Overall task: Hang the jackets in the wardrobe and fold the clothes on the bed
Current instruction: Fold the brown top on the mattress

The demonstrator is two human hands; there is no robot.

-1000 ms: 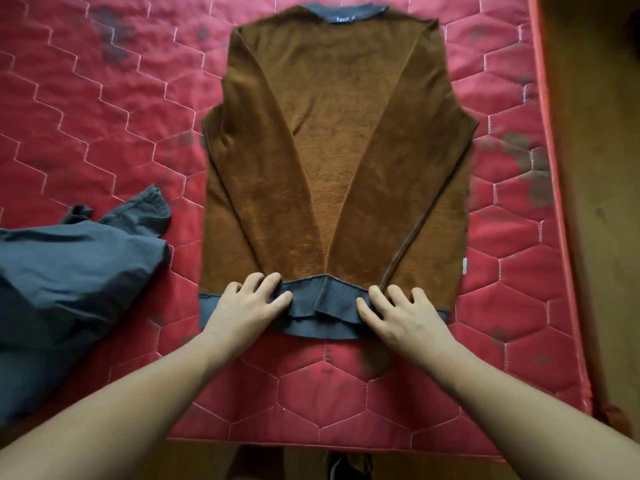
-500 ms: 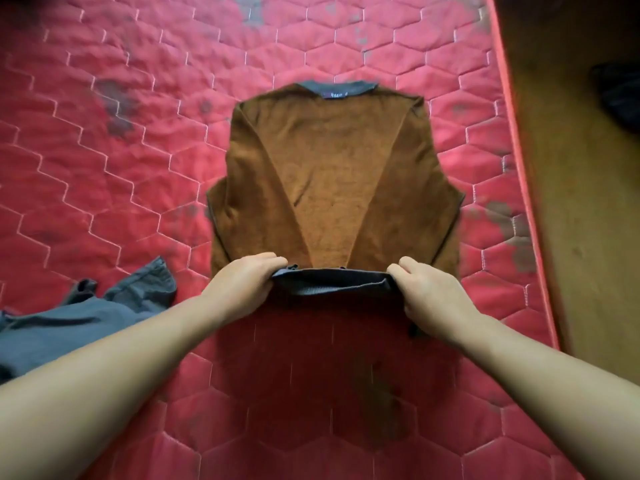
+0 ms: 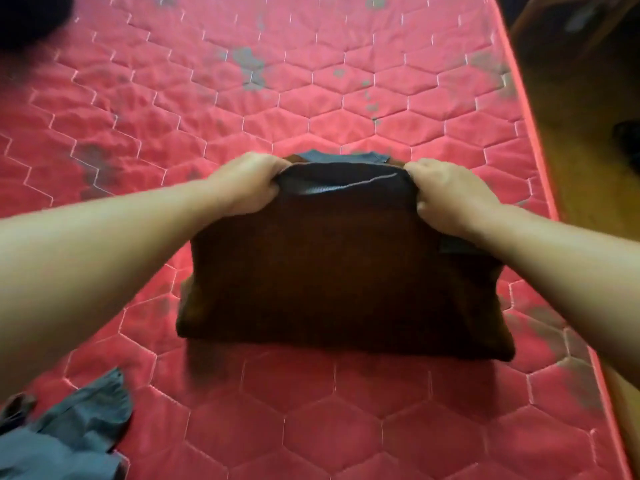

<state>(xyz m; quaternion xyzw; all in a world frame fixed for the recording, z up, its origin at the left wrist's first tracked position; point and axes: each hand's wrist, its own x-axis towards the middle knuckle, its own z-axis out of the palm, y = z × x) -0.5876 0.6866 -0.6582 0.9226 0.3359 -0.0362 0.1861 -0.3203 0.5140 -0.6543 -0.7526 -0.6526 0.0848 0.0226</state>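
Observation:
A brown fleece sweater [image 3: 332, 271] with a grey ribbed hem lies folded in half on the red quilted mattress [image 3: 311, 98]. Its hem edge is up at the grey collar on the far side. My left hand [image 3: 247, 183] grips the hem's left corner. My right hand [image 3: 446, 195] grips the hem's right corner. Both hands hold the doubled cloth over the lower half, which is mostly hidden underneath.
A crumpled grey-blue garment [image 3: 65, 434] lies at the near left corner of the mattress. The mattress's right edge [image 3: 540, 188] drops to a wooden floor. A dark object [image 3: 27, 19] sits at the far left.
Both hands took hold of the sweater's grey hem, lifted it and carried it away from me up to the collar, folding the sweater in half.

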